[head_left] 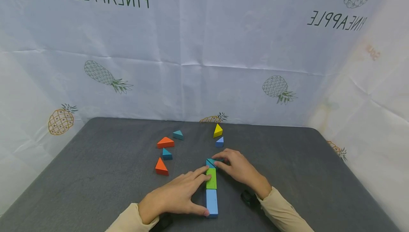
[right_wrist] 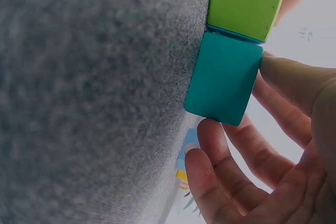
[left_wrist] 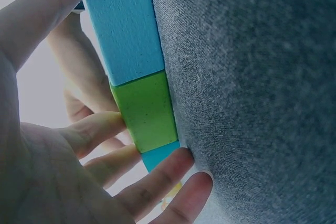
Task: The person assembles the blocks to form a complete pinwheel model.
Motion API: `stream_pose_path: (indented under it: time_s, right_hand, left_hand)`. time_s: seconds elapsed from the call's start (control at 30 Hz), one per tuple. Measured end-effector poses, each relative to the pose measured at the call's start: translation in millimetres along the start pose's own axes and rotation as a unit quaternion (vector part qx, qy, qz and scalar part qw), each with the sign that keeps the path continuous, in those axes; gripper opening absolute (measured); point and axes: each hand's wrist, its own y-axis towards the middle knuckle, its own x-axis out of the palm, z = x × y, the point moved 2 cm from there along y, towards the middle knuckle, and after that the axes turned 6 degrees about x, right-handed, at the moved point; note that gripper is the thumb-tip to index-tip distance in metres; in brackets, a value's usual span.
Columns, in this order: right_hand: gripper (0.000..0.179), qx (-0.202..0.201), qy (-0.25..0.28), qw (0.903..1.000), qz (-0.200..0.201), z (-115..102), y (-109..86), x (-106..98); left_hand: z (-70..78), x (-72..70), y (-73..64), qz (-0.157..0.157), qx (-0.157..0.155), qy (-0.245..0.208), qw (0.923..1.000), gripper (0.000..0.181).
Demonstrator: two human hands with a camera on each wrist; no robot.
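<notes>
With your left hand (head_left: 177, 194) spread wide along the blue block (head_left: 212, 202) and green block (head_left: 212, 180) and your right hand (head_left: 239, 170) pinching the teal block (right_wrist: 224, 80), nearer the surface's (head_left: 278, 161) far edge, press lightly, keeping sides flush.

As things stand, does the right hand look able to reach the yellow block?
Probably yes: only the small blue block stands between the right hand and the yellow block, though that hand seems to hold a teal block.
</notes>
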Motion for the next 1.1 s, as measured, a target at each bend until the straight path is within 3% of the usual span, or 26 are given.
stream_pose_path:
  time_s: [1.1]
  right_hand:
    - [0.024, 0.001, 0.003, 0.9999, -0.016, -2.2, -0.9, 0.0]
  left_hand:
    - [0.6, -0.3, 0.0, -0.001, -0.005, -0.005, 1.0000, 0.087]
